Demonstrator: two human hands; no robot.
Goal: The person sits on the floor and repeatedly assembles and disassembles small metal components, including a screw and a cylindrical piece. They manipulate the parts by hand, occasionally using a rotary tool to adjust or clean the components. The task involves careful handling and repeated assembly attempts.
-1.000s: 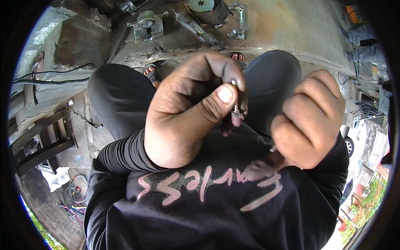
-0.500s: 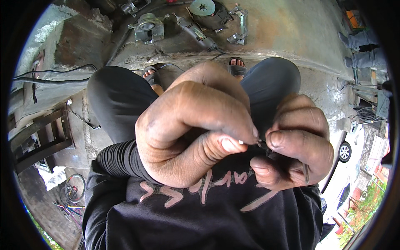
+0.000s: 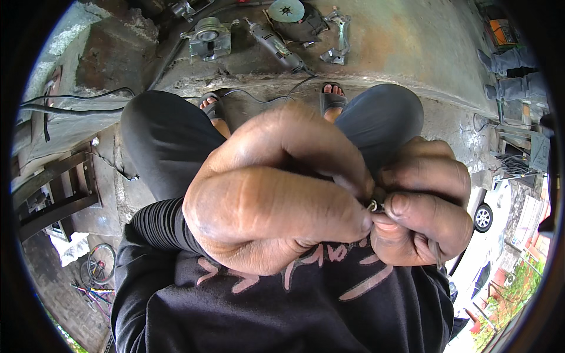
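Close in front of my chest, both hands meet over a tiny piece with a shiny metal ring-like end (image 3: 374, 206). My left hand (image 3: 265, 206) is closed, thumb and forefinger tips pinched at the left side of that piece. My right hand (image 3: 429, 206) is curled, its thumb and finger pressing on the dark part just right of the shiny end. A thin greyish rod or wire (image 3: 435, 252) shows below the right fingers and seems to be gripped in that hand. Most of what the fingers hold is hidden.
On the concrete ledge ahead lie a grey power tool (image 3: 273, 46) with a cord, a round disc (image 3: 286, 10), a metal housing (image 3: 210, 40) and a metal bracket (image 3: 338, 38). Black cables (image 3: 76, 110) run at the left. Another person's legs (image 3: 518, 73) show at far right.
My left hand has turned so its thumb and forefinger close over the small piece, and its fingers sit nearer the right hand. The shiny end now shows. The right hand has barely moved.
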